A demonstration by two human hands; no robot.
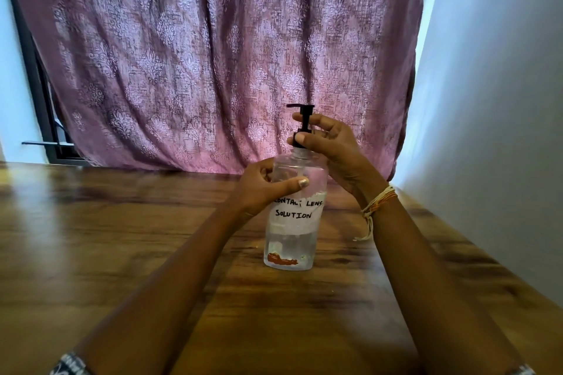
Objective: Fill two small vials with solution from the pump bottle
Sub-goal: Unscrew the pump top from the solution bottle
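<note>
I see the pump bottle (291,222) standing upright on the wooden table (122,237). My left hand (259,189) wraps its upper body; my right hand (332,146) pinches the black pump collar (301,137) by fingertips.

Glossy wooden table (122,237), backlit mauve patterned curtain (213,55), white wall (502,100) right, dark window frame (39,94) left
</note>
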